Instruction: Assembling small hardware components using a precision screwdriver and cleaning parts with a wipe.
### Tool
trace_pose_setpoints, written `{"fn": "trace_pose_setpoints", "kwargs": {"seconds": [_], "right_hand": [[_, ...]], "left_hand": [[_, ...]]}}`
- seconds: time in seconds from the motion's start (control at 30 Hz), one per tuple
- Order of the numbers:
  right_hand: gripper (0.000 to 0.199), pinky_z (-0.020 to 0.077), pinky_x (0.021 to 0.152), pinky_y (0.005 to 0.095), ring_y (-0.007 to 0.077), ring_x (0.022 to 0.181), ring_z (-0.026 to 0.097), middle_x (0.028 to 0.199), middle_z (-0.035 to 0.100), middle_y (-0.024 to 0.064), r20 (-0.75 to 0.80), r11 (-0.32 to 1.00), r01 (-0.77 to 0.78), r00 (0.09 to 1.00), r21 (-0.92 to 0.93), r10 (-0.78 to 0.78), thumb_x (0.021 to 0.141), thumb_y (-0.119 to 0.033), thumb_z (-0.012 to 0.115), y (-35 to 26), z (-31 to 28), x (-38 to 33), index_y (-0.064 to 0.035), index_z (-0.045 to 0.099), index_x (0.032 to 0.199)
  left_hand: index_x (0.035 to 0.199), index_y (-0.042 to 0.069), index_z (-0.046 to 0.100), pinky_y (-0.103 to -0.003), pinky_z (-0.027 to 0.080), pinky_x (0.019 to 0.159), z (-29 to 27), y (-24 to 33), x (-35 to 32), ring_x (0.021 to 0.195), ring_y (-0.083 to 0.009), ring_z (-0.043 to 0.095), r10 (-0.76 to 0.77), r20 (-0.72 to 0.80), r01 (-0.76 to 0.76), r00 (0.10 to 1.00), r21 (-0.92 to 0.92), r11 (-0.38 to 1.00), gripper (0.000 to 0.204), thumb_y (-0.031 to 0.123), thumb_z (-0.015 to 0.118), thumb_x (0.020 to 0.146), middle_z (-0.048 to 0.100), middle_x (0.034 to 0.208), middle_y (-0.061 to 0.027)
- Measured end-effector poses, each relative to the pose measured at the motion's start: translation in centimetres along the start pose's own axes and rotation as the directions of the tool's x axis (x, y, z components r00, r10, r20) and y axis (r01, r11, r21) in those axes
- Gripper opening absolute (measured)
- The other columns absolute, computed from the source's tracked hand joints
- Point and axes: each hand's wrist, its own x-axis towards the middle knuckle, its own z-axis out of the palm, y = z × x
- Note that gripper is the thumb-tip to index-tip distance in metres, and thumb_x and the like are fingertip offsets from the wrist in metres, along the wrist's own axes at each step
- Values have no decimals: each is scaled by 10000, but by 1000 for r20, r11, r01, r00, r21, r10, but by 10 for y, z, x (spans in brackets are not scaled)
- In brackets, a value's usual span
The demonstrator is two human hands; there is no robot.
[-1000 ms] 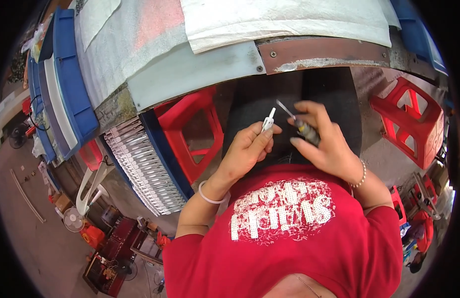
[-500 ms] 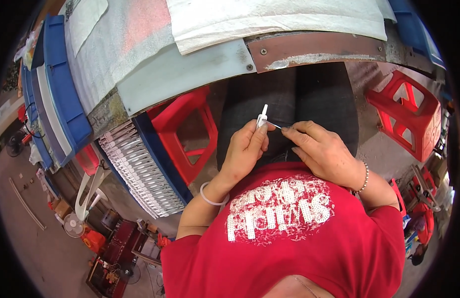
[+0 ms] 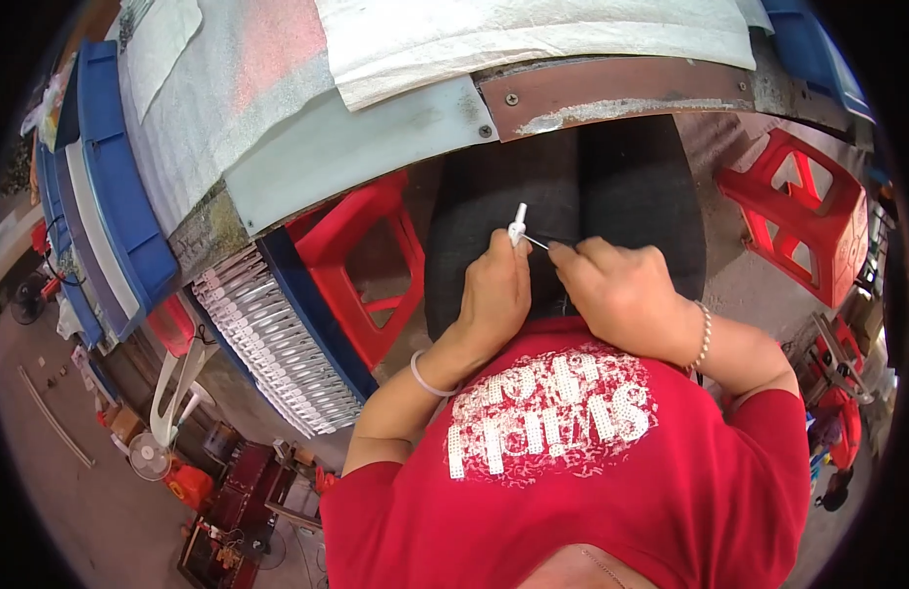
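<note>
Far left of the frame: stacked blue plastic trays [image 3: 115, 187] along the edge of the bench, and below them, lower left, a tray of ribbed silver metal parts in rows [image 3: 277, 344]. A red plastic stool [image 3: 361, 265] stands just right of that, under the grey bench edge [image 3: 356, 147].

Centre of frame, over my dark trousers [image 3: 611, 187]: my left hand [image 3: 494, 299] is closed in a fist-like pinch around a small white plastic fitting [image 3: 518, 222], which sticks up out of the top of the fingers, upright. A white band sits on that wrist.

Just right of it: my right hand [image 3: 621, 294], fingertips pinched shut on the end of a thin silver metal pin [image 3: 536, 241]. The pin runs leftward to the white fitting and seems to touch its side; whether the tip is already inside I cannot tell, it is too small.

Judgement: I am at the insertion step, pin meeting fitting. The next move calls for a steady left hand, the pin lined up true with the opening, and a light straight push; a crooked one could bend it.

Far right: a second red plastic stool [image 3: 798, 221] on the concrete floor.
</note>
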Motion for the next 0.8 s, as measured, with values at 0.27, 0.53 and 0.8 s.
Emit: {"fn": "trace_pose_setpoints", "kwargs": {"seconds": [0.27,0.53,0.8], "right_hand": [[350,506,567,313,229,629,620,711,590,104,-2,971,183,983,-157,-185,740,-96,639,6,-12,7,0,641,1077],[328,495,572,342,242,638,618,806,659,170,349,384,-460,879,801,326,778,-24,668,27,5,15,5,664,1104],[477,480,482,341,224,561,610,640,565,117,107,967,175,982,-184,-157,684,-78,610,3,-17,24,-31,618,1159]], "left_hand": [[893,-25,451,-521,449,531,5,-1,3,662,-466,591,32,-2,-32,999,43,999,112,75,477,938,581,695,-273],[872,-26,454,-517,440,521,10,-7,1,672,-462,595,44,-70,-36,997,107,994,120,71,485,934,576,697,-271],[849,-25,447,-505,402,465,6,-5,8,602,-458,575,42,-67,-41,997,15,999,142,73,465,950,552,650,-269]]}}
